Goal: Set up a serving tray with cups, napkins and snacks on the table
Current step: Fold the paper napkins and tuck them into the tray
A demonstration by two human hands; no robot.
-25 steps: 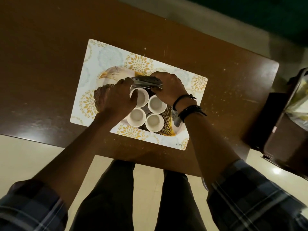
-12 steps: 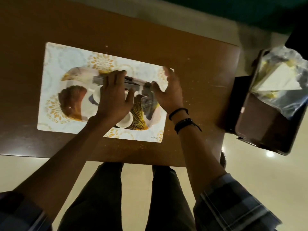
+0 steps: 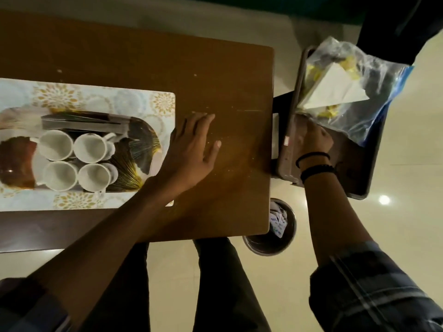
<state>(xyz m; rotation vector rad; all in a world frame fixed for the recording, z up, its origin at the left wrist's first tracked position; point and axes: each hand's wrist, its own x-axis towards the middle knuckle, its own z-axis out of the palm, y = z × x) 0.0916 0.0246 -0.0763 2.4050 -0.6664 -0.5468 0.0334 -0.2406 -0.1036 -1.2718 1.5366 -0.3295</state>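
A patterned oval serving tray [image 3: 136, 164] lies on a floral placemat [image 3: 107, 99] at the table's left. Several white cups [image 3: 90, 148] stand upright on it in a tight square. A flat grey stack, probably napkins [image 3: 84, 122], lies just behind them. My left hand [image 3: 191, 149] rests open and flat on the bare table right of the tray, holding nothing. My right hand [image 3: 314, 140] reaches off the table onto a dark side tray [image 3: 359, 178], its fingers at the lower edge of a clear plastic bag [image 3: 374, 97] holding yellow snacks and white folded paper [image 3: 335, 89]. Its fingertips are hidden.
The brown table [image 3: 215, 80] ends just right of my left hand, with a narrow gap before the side tray. A round metal bin [image 3: 271, 240] with wrappers stands on the floor below that corner. My legs are under the table's front edge.
Both hands have let go of the grey stack, which now lies on the serving tray. My left hand slid right onto the table; my right hand moved right to the side tray. The view panned right.
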